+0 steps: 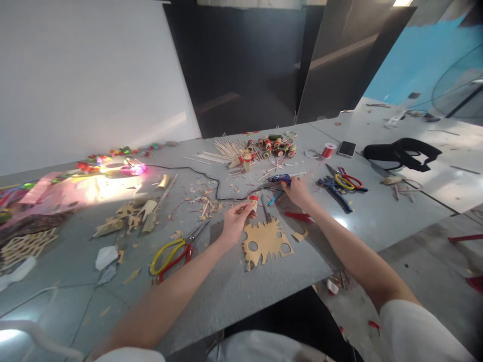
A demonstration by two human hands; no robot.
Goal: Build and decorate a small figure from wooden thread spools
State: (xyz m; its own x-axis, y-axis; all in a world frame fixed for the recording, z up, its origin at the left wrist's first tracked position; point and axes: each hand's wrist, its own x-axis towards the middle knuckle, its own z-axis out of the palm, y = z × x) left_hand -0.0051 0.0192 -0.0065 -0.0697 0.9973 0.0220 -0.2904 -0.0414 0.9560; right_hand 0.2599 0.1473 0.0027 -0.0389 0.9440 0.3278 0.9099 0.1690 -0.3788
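Note:
My left hand [234,222] pinches a small wooden spool with a red band [252,201] just above the grey table [234,296]. My right hand [298,192] grips a blue glue gun [281,178] whose black cord [211,182] trails left across the table. A flat tan cardboard cutout with round holes [266,244] lies right below both hands. A red-handled tool [298,216] rests under my right wrist.
Yellow-and-red scissors [171,254] lie left of my left arm. More scissors and pliers [341,183], a red thread spool [328,150], a phone [346,148], several spools [275,145], a bundle of sticks [228,149], cardboard shapes [128,216] and a black strap [402,153] crowd the table.

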